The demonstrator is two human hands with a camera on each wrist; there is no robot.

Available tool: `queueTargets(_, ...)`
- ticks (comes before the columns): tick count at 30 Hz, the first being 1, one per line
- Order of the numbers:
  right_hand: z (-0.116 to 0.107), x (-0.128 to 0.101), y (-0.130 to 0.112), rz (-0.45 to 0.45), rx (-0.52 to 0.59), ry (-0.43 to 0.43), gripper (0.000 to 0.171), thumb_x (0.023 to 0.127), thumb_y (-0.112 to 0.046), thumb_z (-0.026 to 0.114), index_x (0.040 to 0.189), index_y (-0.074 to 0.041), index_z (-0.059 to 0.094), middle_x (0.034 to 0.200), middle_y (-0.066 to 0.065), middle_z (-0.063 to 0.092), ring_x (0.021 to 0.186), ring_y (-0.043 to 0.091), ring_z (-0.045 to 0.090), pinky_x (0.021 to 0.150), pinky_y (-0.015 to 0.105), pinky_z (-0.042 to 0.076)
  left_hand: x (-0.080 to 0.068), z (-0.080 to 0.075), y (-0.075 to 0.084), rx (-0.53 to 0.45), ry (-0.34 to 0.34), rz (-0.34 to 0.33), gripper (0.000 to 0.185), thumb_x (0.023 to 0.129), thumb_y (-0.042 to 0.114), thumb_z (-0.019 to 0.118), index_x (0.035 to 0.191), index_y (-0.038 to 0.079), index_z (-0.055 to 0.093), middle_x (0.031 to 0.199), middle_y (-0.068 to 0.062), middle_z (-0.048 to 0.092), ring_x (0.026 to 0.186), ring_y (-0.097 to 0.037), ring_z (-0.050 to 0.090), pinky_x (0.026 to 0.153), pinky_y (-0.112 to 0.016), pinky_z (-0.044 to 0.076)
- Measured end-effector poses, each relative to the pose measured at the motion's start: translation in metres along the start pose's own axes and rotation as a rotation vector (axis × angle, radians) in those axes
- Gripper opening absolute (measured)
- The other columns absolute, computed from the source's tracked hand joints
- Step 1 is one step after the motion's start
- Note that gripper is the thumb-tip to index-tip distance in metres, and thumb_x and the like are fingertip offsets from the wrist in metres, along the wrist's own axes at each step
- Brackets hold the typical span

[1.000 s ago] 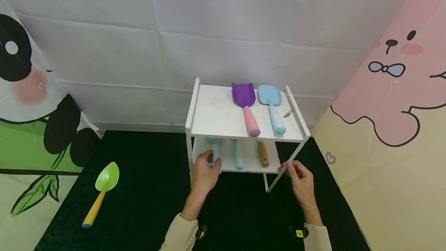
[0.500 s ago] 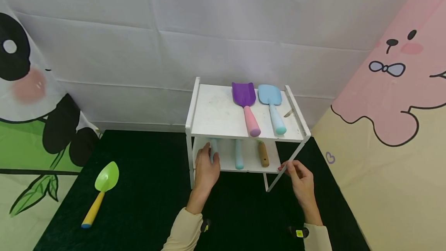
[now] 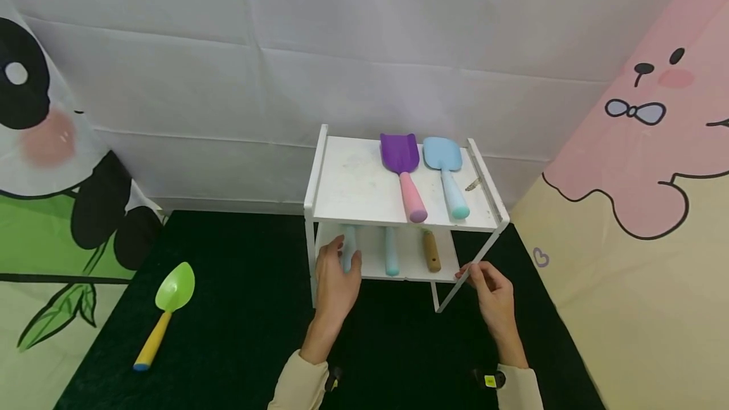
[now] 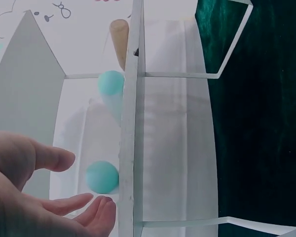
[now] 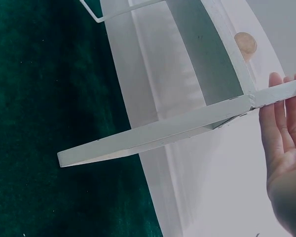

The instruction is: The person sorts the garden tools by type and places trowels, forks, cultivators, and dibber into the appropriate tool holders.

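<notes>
Left hand (image 3: 336,277): reaches into the lower shelf of the white rack at its left end; the head view shows the thumb and fingers either side of the light blue handle, while the left wrist view shows the fingers (image 4: 64,205) loosely spread just beside the handle's round end, so a firm grip cannot be told
Light blue handle (image 3: 348,248): lies on the lower shelf at the left, pointing toward the near edge; its blade is hidden under the top shelf
Right hand (image 3: 491,293): fingers curl against the near right corner of the rack's lower shelf, where the slanted leg meets it; in the right wrist view the fingertips (image 5: 276,98) lie along the white bar
White rack (image 3: 364,192): two shelves, stands on the dark green cloth against the far white backdrop
Lower shelf, others: a teal handle (image 3: 391,252) in the middle and a brown wooden handle (image 3: 431,252) to its right
Top shelf: a purple shovel (image 3: 403,166) with a pink handle, and a light blue shovel (image 3: 447,173) just to its right, well apart from both hands
Green scoop (image 3: 165,305): yellow handle with a blue tip, lies on the dark green cloth (image 3: 239,334) far left of the rack
Writing: no readable labels or brands; only a panda print at the left and a pink bear print at the right
</notes>
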State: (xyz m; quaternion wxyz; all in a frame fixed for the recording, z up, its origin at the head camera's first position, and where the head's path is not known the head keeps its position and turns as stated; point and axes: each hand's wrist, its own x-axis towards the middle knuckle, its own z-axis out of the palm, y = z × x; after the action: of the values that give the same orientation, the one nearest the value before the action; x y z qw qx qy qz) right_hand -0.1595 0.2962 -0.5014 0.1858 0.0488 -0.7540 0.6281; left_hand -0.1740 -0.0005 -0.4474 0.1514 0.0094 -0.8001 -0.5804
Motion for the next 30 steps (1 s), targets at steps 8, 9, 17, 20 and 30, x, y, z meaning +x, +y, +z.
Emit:
queueTargets(8,-0.001,0.001,0.001,-0.005,-0.013,-0.029,0.025,0.110,-0.008,0.047,0.105,0.011,0.062,0.102,0.011,0.071,0.097,0.014,0.070,0.095,0.021,0.054,-0.015,-0.004,-0.002,-0.021,-0.005,0.005,0.042,0.099,0.007,0.067,0.136,-0.009,0.055,0.128,-0.027,0.056,0.113,-0.040,0.057,0.095,-0.057,0.052)
queueTargets(9,-0.001,0.001,0.001,-0.007,-0.011,-0.029,0.025,0.110,-0.008,0.047,0.105,0.011,0.062,0.102,0.012,0.071,0.097,0.014,0.070,0.095,0.022,0.054,-0.017,-0.005,-0.002,-0.023,-0.002,0.006,0.041,0.099,0.007,0.067,0.135,-0.008,0.055,0.127,-0.027,0.057,0.113,-0.040,0.057,0.095,-0.057,0.052)
queueTargets(17,0.001,0.000,0.000,-0.004,0.003,0.004,0.023,0.109,-0.005,0.048,0.104,0.010,0.064,0.101,0.009,0.072,0.096,0.013,0.070,0.094,0.022,0.055,-0.027,-0.012,-0.004,-0.026,0.038,0.000,0.032,0.099,0.007,0.068,0.129,-0.004,0.062,0.122,-0.021,0.062,0.108,-0.035,0.061,0.096,-0.054,0.051)
queueTargets(20,0.002,0.000,0.000,-0.002,0.001,0.011,0.024,0.109,-0.006,0.048,0.104,0.010,0.064,0.100,0.008,0.072,0.095,0.014,0.070,0.093,0.022,0.055,-0.029,-0.015,-0.007,-0.029,0.052,0.002,0.029,0.098,0.007,0.068,0.125,-0.003,0.065,0.119,-0.018,0.064,0.106,-0.033,0.062,0.094,-0.053,0.051)
queueTargets(30,0.002,0.000,-0.001,0.012,0.001,0.016,0.022,0.109,-0.003,0.047,0.105,0.011,0.064,0.101,0.007,0.072,0.094,0.012,0.071,0.092,0.020,0.055,-0.036,-0.029,-0.019,-0.027,0.053,-0.005,0.023,0.098,0.010,0.069,0.120,0.001,0.070,0.110,-0.011,0.067,0.099,-0.024,0.064,0.088,-0.045,0.054)
